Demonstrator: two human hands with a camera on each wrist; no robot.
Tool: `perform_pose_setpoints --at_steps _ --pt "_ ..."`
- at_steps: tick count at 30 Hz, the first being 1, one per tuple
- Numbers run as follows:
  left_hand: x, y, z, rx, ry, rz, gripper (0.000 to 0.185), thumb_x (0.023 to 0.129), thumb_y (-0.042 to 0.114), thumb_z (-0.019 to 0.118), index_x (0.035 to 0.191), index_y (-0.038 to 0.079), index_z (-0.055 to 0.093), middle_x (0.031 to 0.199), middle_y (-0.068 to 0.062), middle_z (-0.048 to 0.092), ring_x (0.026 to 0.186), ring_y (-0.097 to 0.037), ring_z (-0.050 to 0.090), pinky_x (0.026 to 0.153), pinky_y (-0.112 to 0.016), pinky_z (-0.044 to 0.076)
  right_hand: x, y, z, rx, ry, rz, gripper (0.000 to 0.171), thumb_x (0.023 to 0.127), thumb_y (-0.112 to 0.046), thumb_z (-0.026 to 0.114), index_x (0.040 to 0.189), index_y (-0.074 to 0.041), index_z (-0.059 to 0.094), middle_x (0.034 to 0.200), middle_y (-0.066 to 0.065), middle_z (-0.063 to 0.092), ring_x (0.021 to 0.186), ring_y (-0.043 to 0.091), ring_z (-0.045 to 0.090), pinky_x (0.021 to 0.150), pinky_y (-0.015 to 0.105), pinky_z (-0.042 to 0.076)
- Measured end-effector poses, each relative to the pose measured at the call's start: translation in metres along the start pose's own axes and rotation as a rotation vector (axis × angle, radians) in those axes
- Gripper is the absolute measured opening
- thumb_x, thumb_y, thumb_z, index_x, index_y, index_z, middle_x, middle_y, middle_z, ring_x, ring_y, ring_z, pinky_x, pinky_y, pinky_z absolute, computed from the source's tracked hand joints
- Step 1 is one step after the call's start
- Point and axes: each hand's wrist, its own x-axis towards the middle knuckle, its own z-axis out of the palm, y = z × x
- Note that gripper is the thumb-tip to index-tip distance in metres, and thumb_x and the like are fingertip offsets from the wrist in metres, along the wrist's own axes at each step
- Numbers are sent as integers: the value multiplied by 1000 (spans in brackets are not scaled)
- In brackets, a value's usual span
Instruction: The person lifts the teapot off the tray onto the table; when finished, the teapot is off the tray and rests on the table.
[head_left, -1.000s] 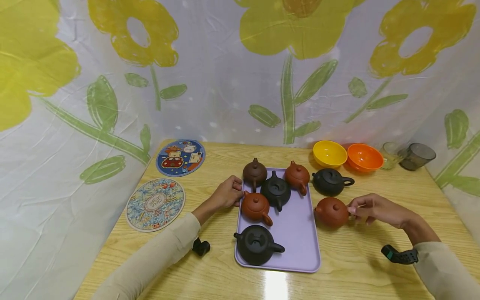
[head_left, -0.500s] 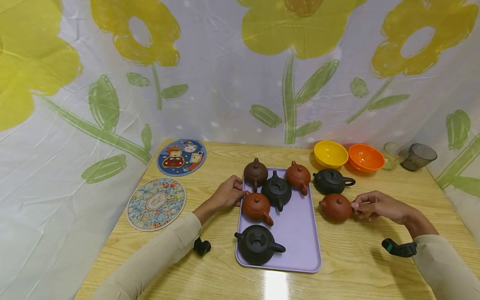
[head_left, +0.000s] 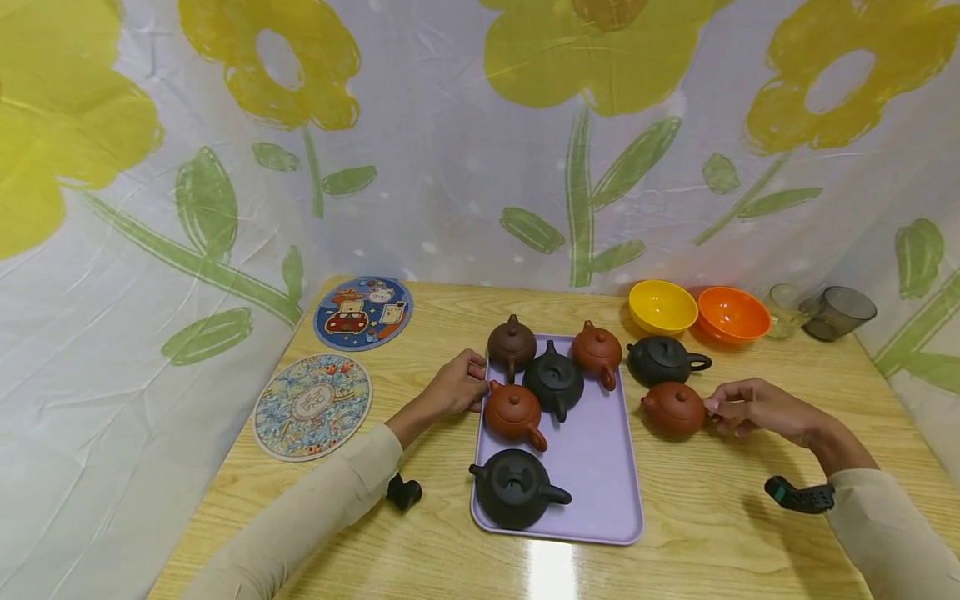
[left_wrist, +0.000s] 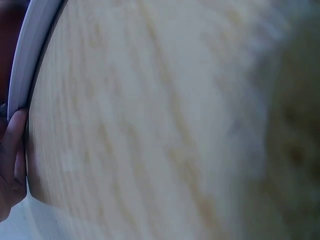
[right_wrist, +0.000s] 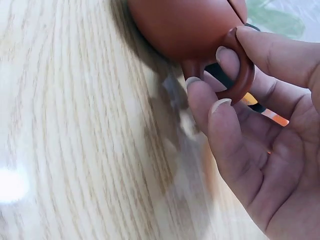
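Reddish-brown teapot (head_left: 674, 409) sits on the table (head_left: 705, 533) just right of the purple tray (head_left: 596, 475), its handle pinched by the right hand (head_left: 753, 407). Left hand (head_left: 453, 387) grips the tray's left edge with curled fingers.

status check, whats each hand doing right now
Right hand grips handle of red-brown teapot on table, right of purple tray. Left hand holds tray's left edge. Black teapot close behind the held one.
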Motion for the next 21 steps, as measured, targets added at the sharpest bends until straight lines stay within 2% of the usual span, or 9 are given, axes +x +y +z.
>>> perform_pose_setpoints --at_steps 3,11,16,18,21 --pt "0 0 0 -4 -2 1 36 93 2 61 127 0 51 113 -17 57 81 -18 62 60 -32 63 0 2 0 -4 22 31 27 104 -20 53 111 3 63 102 5 69 87 18 62 74 32 57" --pt "1 0 0 -20 2 -1 35 92 0 62 126 -1 51 111 -17 57 82 -18 62 59 -31 63 -2 6 2 2 65 45 30 103 -22 54 117 3 63 108 8 71 96 15 65 80 31 59" --pt "0 0 0 -26 2 0 35 92 0 62 126 -1 51 110 -17 56 81 -18 61 58 -31 62 -8 7 3 -7 136 44 39 104 -27 53 126 4 59 112 13 70 96 19 68 81 34 61" --pt "0 0 0 -24 2 3 35 92 0 62 126 -1 51 110 -17 56 81 -18 61 58 -31 62 -11 6 4 -12 192 49 43 104 -30 53 130 4 57 112 10 70 94 21 68 79 35 62" --pt "0 -1 0 -16 3 6 35 92 0 62 126 -1 51 110 -17 57 82 -18 62 58 -32 63 -16 5 4 -28 285 35 47 104 -33 53 132 5 55 110 -4 69 92 20 67 76 36 62"
